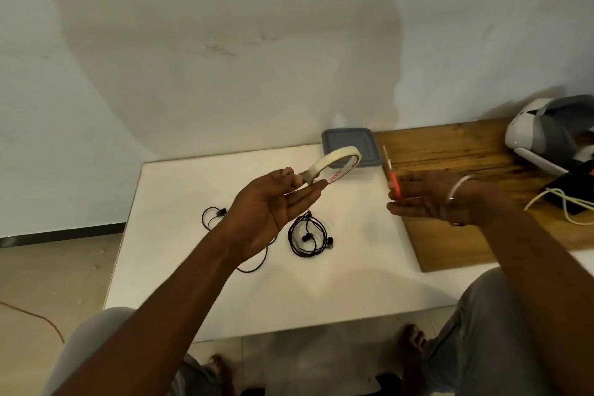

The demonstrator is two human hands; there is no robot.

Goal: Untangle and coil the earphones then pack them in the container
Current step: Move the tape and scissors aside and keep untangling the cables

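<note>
My left hand [273, 202] holds a cream roll of masking tape [334, 165] up above the white table [321, 292], pinched between thumb and fingers. My right hand [427, 196] grips scissors with an orange-red handle [396, 185], blades pointing up. Below on the table lies a coiled black earphone [308, 236]. A second black earphone [213, 215] lies loose to its left, partly hidden by my left hand. The grey container [350, 148] sits at the table's far edge, behind the tape.
A wooden board [456, 154] covers the right side of the table. A white and grey headset [553, 135] and pale green cables [559, 202] lie at far right. My knees and bare feet show under the near edge. An orange cord [35, 315] crosses the floor at left.
</note>
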